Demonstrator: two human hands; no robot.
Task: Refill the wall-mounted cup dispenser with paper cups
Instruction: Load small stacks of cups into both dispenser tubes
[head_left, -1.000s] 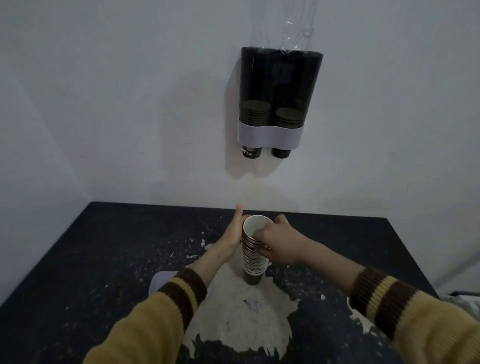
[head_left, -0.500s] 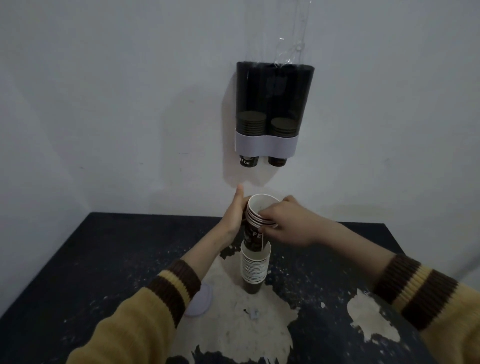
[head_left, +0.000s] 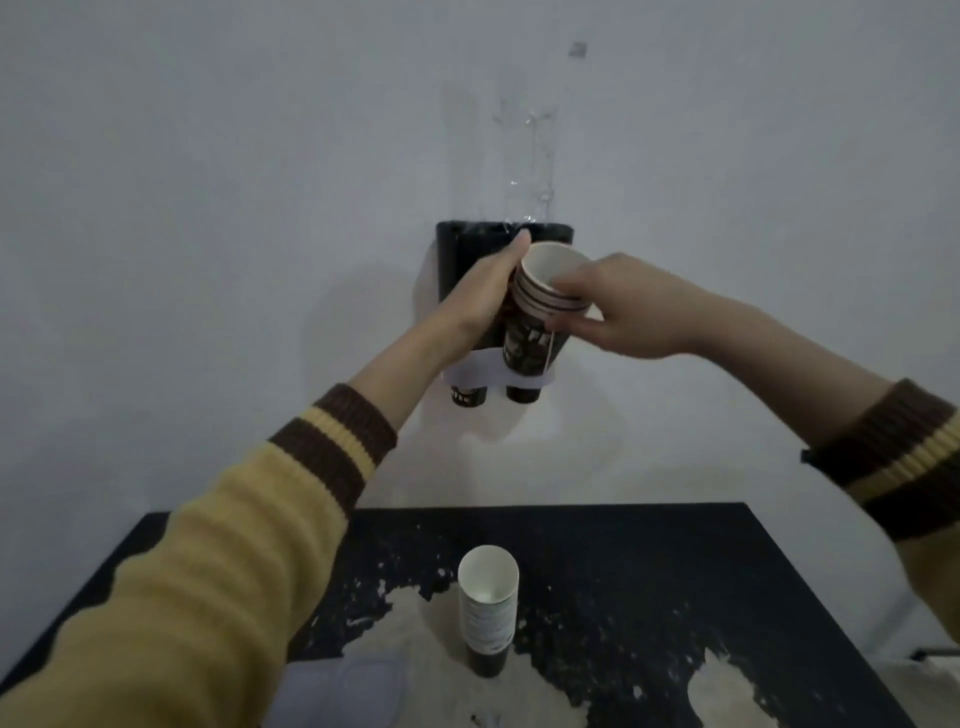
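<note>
Dispenser (head_left: 453, 260) on wall above table (head_left: 675, 582), twin tubes, cup bottoms protruding below. Small cup stack (head_left: 543, 306) raised in front of it, mouth up, tilted toward camera. Left hand (head_left: 480, 296) closed round stack's far side; right hand (head_left: 618, 312) pinches rims — two-sided grip likely keeps nested cups together. Spare stack (head_left: 487, 608) upright on table, within reach. Stack not yet inside tube.
</note>
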